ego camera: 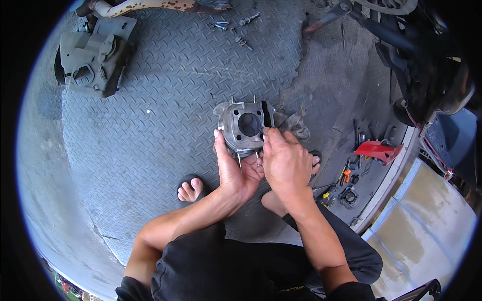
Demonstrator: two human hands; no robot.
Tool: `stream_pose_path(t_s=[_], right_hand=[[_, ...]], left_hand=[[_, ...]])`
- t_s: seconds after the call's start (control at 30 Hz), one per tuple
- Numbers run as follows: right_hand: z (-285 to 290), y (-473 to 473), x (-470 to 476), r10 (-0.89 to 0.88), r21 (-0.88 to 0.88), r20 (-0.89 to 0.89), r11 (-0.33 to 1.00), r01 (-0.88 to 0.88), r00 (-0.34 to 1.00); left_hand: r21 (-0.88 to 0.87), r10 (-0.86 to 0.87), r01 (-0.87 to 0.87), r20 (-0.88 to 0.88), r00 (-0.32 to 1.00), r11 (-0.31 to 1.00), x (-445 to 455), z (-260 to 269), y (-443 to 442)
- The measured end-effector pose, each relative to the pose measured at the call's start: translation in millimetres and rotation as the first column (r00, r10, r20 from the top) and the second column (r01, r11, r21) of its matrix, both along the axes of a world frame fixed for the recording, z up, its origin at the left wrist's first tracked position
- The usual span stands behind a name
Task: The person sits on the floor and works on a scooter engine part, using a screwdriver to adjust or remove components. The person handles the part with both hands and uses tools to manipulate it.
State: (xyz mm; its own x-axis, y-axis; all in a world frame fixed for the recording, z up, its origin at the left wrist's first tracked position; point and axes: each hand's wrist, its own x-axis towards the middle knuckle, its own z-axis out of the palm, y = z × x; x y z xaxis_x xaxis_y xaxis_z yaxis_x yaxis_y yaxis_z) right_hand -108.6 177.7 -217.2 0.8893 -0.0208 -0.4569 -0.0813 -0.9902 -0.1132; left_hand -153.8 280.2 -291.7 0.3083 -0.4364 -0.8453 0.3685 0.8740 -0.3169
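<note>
An aluminium engine cylinder head (pixel 231 124) is held face up before me. Its round, darkened combustion chamber (pixel 249 124) sits among several bolt holes, with a long slot (pixel 266 114) on the right. Thin studs (pixel 239 161) stick out at its near and far sides. My left hand (pixel 238 169) supports it from the near left, thumb along the side and fingers beneath. Curled over the right edge, my right hand (pixel 284 158) has its fingertips close to the chamber rim. Whether a small dark piece is pinched there is hard to tell. A crumpled grey rag (pixel 293 125) lies beyond that hand.
Diamond-plate flooring (pixel 150 124) spreads ahead and left. Bolts (pixel 222 25) lie at the far side, near an exhaust pipe (pixel 139 6). A dark plastic cover (pixel 96 60) rests far left. Orange-handled pliers (pixel 346 176), a cylinder-like part (pixel 349 197) and a red panel (pixel 380 151) lie right.
</note>
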Motion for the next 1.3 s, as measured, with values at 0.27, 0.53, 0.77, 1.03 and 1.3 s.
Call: stream_pose_path(t_s=[0.27, 0.53, 0.77, 1.03, 1.3], right_hand=[[-6, 8, 8, 0.015, -0.047, -0.008, 0.999, -0.016, 1.0], [-6, 7, 11, 0.054, -0.008, 0.03, 0.999, -0.054, 0.998], [-7, 7, 12, 0.046, -0.011, 0.041, 0.999, -0.046, 0.998], [-11, 8, 8, 0.015, 0.001, 0.078, 1.0, -0.015, 0.997], [-8, 9, 6, -0.016, -0.014, 0.029, 1.0, 0.017, 0.999]], left_hand=[[0.039, 0.021, -0.019, -0.039, 0.999, 0.999, -4, -3, -6], [-0.005, 0.009, -0.009, -0.014, 1.0, 1.0, -5, -4, -4], [0.023, 0.013, -0.013, -0.024, 1.0, 1.0, -2, -3, -5], [0.082, 0.013, -0.007, -0.074, 0.997, 0.997, 2, -3, -8], [0.099, 0.015, -0.008, -0.067, 0.998, 0.995, 3, 2, -8]])
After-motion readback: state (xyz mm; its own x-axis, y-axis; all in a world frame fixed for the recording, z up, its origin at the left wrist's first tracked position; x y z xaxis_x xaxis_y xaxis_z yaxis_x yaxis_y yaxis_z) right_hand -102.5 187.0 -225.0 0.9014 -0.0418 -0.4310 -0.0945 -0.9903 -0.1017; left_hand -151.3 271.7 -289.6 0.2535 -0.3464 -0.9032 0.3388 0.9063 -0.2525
